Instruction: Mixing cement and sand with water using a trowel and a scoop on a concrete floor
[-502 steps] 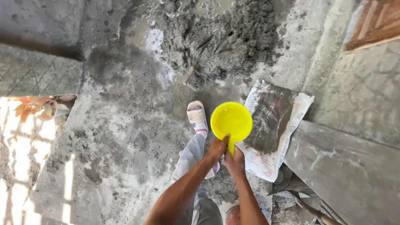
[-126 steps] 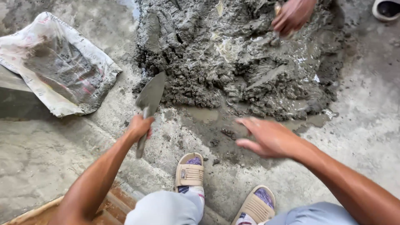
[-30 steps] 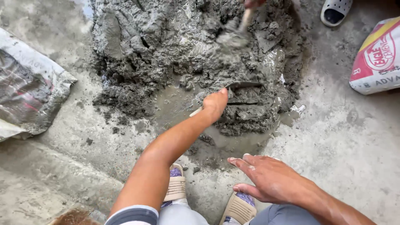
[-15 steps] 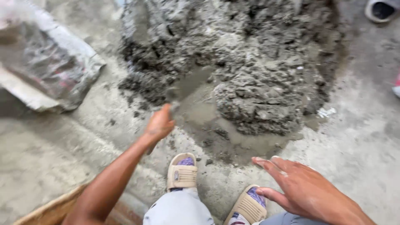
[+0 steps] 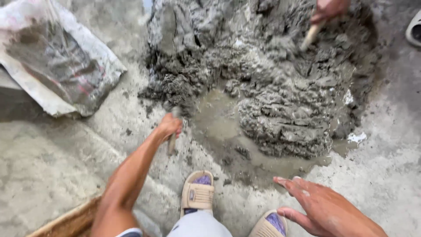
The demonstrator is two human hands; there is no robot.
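A large heap of wet grey mortar point(image 5: 272, 74) lies on the concrete floor, with a muddy pool of water point(image 5: 219, 123) at its near edge. My left hand point(image 5: 169, 126) grips the wooden handle of a trowel point(image 5: 172, 140), whose blade is pushed into the left side of the heap and mostly hidden. My right hand point(image 5: 320, 204) hovers low over the floor, fingers spread, holding nothing. At the top right, another person's hand point(image 5: 329, 8) works a wooden-handled tool point(image 5: 310, 35) into the mortar.
A dirty, crumpled cement sack point(image 5: 57, 57) lies on the floor at the left. My feet in beige sandals point(image 5: 198, 192) stand just below the pool. A wooden edge point(image 5: 70, 221) shows at the bottom left. Another sandal point(image 5: 413, 28) sits at the right edge.
My left hand with the trowel has pulled back from the middle of the heap to its left edge. My right hand has stayed low and spread. The other person's tool is back in view.
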